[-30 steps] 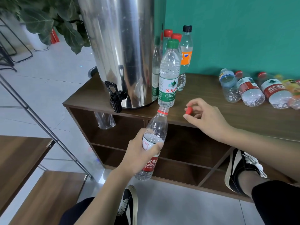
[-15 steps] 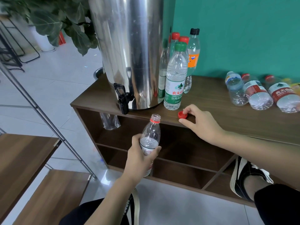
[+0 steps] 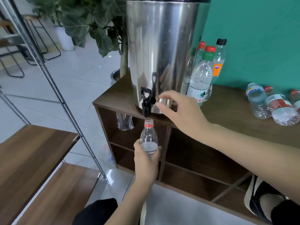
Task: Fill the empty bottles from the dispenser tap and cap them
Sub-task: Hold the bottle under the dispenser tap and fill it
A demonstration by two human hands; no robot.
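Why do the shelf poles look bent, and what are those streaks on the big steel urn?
Head view: wide-angle lens bows the metal shelf poles near the left edge; the shiny steel dispenser urn mirrors room light as bright streaks; the right hand looks slightly blurred.

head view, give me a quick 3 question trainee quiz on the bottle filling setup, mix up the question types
1. True or false: the bottle in the left hand already has its cap on.
2. Multiple choice: where is the right hand? A) gripping a lying bottle B) reaching toward the black tap of the steel dispenser C) resting on the floor.
3. Fill the blank: the open bottle mouth sits directly ___ the tap spout.

Key: 1 false; 2 B; 3 below.
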